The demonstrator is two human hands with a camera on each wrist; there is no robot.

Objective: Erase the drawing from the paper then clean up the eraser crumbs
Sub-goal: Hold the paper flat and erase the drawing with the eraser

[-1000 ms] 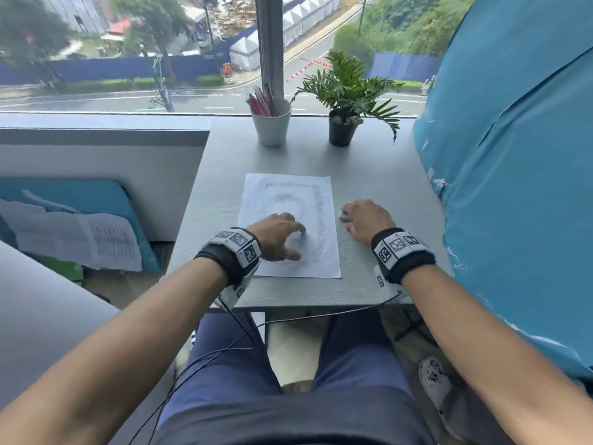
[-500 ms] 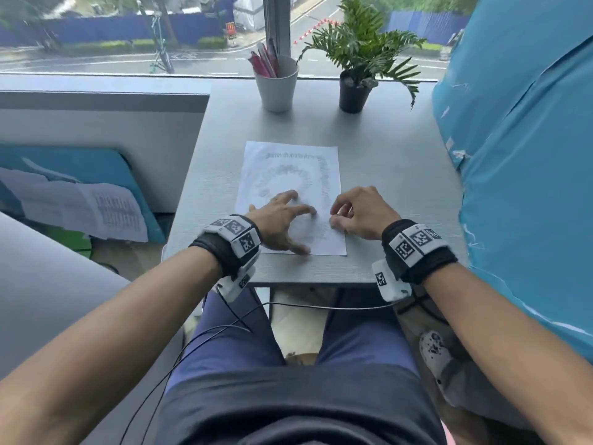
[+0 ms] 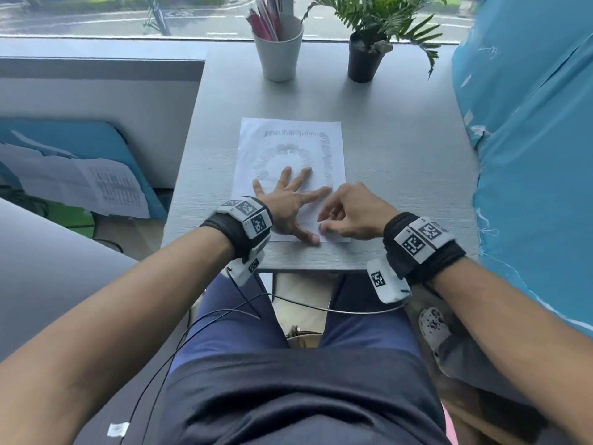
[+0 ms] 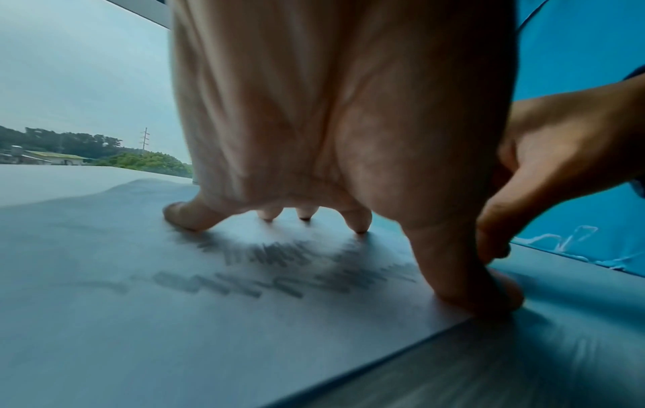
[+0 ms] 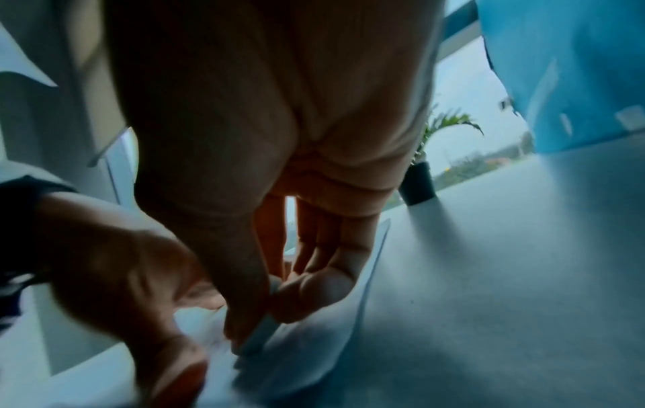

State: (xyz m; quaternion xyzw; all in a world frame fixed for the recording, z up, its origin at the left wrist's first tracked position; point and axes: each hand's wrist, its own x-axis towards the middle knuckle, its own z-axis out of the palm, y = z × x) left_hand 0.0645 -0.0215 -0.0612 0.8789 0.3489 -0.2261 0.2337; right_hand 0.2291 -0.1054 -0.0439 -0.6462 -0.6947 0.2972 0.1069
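Observation:
A white paper (image 3: 290,130) with grey pencil scribbles (image 3: 327,155) lies on the grey desk (image 3: 401,139). My left hand (image 3: 288,200) is spread flat on the paper's near half, fingers straight, pressing it down; in the left wrist view the fingertips (image 4: 357,220) touch the paper (image 4: 139,317) beyond the scribbles (image 4: 279,270). My right hand (image 3: 349,213) sits at the paper's near right corner and pinches a small white eraser (image 3: 322,225) between thumb and fingers. The right wrist view shows the eraser (image 5: 260,335) tip down on the paper (image 5: 307,356).
A white cup of pens (image 3: 278,46) and a potted plant (image 3: 365,56) stand at the desk's far edge by the window. A blue covered panel (image 3: 529,155) borders the desk on the right. Loose papers (image 3: 80,184) lie on the floor at left.
My right hand came from the desk beside the paper onto its near right corner with the eraser. My left hand spread its fingers flat on the sheet.

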